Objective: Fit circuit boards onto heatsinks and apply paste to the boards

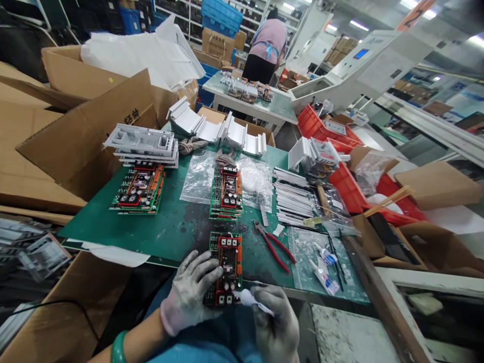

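A green circuit board [229, 262] with red-framed parts and orange connectors lies at the near edge of the green table. My left hand [193, 290], in a grey-stained white glove, rests along the board's left side with its fingers spread. In my gloved right hand [274, 317] is a small white tube [249, 298], its tip at the lower right of the board. Beyond this board stands a stack of similar boards [227, 194]. Another stack of boards [139, 189] is farther left. Red-handled pliers [275, 245] lie right of the board.
Grey plastic housings [141, 141] and white metal profiles [215, 128] line the far edge. Thin strips [293, 196], a plastic bag with glue tubes [325, 277] and a wooden bar [381, 302] lie right. Cardboard boxes [94, 136] stand left. A person [268, 48] bends over another table.
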The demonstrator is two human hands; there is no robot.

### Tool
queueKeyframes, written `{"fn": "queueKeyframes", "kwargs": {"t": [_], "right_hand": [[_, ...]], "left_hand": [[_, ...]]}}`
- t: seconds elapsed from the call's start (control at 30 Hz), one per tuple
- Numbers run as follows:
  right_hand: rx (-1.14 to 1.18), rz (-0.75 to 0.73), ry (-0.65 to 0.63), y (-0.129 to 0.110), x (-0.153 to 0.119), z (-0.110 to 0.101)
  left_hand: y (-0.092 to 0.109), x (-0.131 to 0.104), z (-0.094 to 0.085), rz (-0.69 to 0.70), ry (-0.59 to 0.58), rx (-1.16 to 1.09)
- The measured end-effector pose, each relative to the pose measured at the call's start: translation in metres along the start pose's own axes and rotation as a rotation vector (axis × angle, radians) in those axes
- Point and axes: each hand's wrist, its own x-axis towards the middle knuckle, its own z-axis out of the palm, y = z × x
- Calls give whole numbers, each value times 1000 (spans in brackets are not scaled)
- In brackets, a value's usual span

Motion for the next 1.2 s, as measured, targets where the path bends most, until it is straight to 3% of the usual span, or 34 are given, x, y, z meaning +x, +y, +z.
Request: {"fn": "queueKeyframes", "kwargs": {"t": [0.3,0.4,0.63,0.87,1.0,1.1,1.2], "right_hand": [[-49,-166,100,3,-37,-3],[-99,-271,55,0,-39,-3],[-284,-450,-20,-43,-11,22],[-342,-622,-233,-49,14,21],[-321,-498,-200,-48,8,11],[-196,-359,-100,-34,-5,-5],[-111,-110,117,-11,-15,-16]], "left_hand": [[0,1,-1,-1,-6,2],[0,1,-1,-3,-6,6],[2,3,-2,-24,10,-31],[5,6,-4,-43,14,-28],[3,5,-4,-24,-1,-25],[3,6,-5,-6,-22,-24],[5,8,-8,-9,-13,-25]]}}
